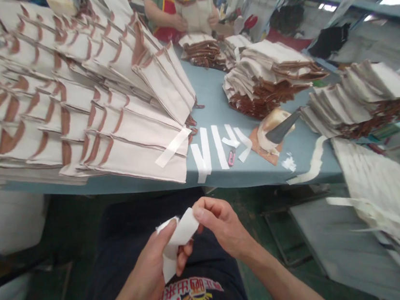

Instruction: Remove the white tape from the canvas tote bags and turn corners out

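Over my lap, my left hand [156,267] and my right hand [219,223] both pinch a white strip of tape or paper [179,237]. The left fingers curl round its lower part, the right thumb and fingers grip its upper end. In front of me stands a blue-grey table [210,90]. Several white strips [204,154] are stuck along its near edge. A large fanned stack of cream fabric pieces with brown trim [70,102] covers the table's left side.
More stacks of cream and brown pieces [267,78] lie at the centre right and right [361,96]. A small pink cutter [231,158] and a dark-handled tool [283,129] rest near the strips. A person in a green top [178,6] works at the far side.
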